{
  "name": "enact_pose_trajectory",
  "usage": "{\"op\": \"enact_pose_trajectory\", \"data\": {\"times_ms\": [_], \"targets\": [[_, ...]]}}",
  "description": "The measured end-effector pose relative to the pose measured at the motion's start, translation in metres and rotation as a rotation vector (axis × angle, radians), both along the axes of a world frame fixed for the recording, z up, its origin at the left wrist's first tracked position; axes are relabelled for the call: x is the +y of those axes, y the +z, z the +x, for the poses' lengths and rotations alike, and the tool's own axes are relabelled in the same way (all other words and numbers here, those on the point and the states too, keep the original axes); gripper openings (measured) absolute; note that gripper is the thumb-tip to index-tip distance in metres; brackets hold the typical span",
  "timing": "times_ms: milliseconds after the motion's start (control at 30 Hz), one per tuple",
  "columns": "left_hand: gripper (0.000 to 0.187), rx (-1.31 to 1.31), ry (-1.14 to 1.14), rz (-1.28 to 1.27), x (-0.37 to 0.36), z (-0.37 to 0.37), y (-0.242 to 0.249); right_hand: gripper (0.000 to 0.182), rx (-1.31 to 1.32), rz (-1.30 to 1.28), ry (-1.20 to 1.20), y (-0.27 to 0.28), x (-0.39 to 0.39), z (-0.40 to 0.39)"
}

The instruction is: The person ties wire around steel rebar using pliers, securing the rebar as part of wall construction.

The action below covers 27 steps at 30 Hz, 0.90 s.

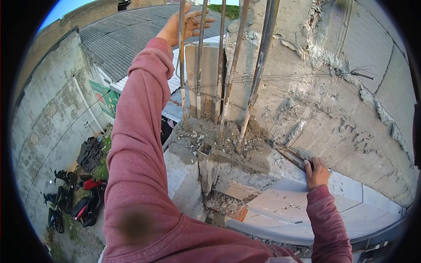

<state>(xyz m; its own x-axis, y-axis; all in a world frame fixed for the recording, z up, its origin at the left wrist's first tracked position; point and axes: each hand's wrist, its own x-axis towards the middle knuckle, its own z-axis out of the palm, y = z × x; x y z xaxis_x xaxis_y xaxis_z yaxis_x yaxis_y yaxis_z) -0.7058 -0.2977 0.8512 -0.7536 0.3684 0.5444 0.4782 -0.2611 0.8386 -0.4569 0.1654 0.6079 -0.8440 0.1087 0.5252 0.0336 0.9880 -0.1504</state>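
At the top, my left hand (189, 27) reaches behind an upright steel rebar (181, 65), its fingers stretched out to the right. A thin bent steel rod (177, 72) runs down near that hand and overlaps the palm in this view. More rebars (232, 74) rise out of rough, crumbly concrete (210, 136). On the right, my right hand (316, 173) is closed over the near end of rusty pincers (290, 155), which lie along the light block ledge (346, 188) against the wall.
A rendered concrete wall (324, 105) fills the right side, with tie wire (298, 76) stretched across it and a rod end (363, 76) sticking out. A wooden board (209, 65) stands behind the rebars. Far below, motorcycles (85, 201) are parked beside a dark cloth (90, 153).
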Motion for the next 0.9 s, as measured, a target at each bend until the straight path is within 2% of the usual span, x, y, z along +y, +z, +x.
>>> {"op": "enact_pose_trajectory", "data": {"times_ms": [100, 200, 300, 400, 433, 500, 567, 633, 733, 900], "targets": [[0.050, 0.151, 0.290, -0.291, 0.002, -0.016, 0.012, 0.026, 0.000, -0.026, 0.019, 0.000, 0.002, -0.002], [0.050, 0.575, 0.426, -0.151, 0.005, -0.036, 0.043, 0.026, -0.021, -0.043, 0.024, 0.001, 0.002, 0.000], [0.066, 0.208, 0.204, 0.179, 0.020, -0.026, 0.044, 0.027, -0.025, -0.054, 0.032, 0.003, 0.004, 0.000], [0.081, 0.122, -0.118, 0.078, -0.005, -0.021, 0.047, 0.028, -0.021, -0.071, 0.039, 0.002, 0.006, 0.000], [0.089, 0.032, -0.124, 0.001, -0.008, 0.002, 0.053, 0.028, -0.024, -0.085, 0.043, 0.003, 0.005, 0.002], [0.083, -0.060, 0.021, 0.088, 0.016, 0.060, 0.059, 0.029, -0.018, -0.093, 0.050, 0.006, 0.007, 0.002], [0.075, 0.009, 0.192, 0.119, 0.030, 0.069, 0.057, 0.030, -0.012, -0.104, 0.056, 0.002, 0.008, 0.002], [0.062, 0.232, 0.396, 0.103, 0.024, 0.023, 0.047, 0.030, -0.026, -0.098, 0.033, 0.002, 0.006, 0.002], [0.041, 0.326, 0.615, 0.099, 0.024, -0.005, 0.043, 0.032, -0.034, -0.069, 0.027, -0.002, 0.008, 0.000], [0.034, 0.261, 0.655, 0.092, 0.021, 0.012, 0.041, 0.032, -0.013, -0.045, 0.015, -0.002, 0.010, 0.002]]}}
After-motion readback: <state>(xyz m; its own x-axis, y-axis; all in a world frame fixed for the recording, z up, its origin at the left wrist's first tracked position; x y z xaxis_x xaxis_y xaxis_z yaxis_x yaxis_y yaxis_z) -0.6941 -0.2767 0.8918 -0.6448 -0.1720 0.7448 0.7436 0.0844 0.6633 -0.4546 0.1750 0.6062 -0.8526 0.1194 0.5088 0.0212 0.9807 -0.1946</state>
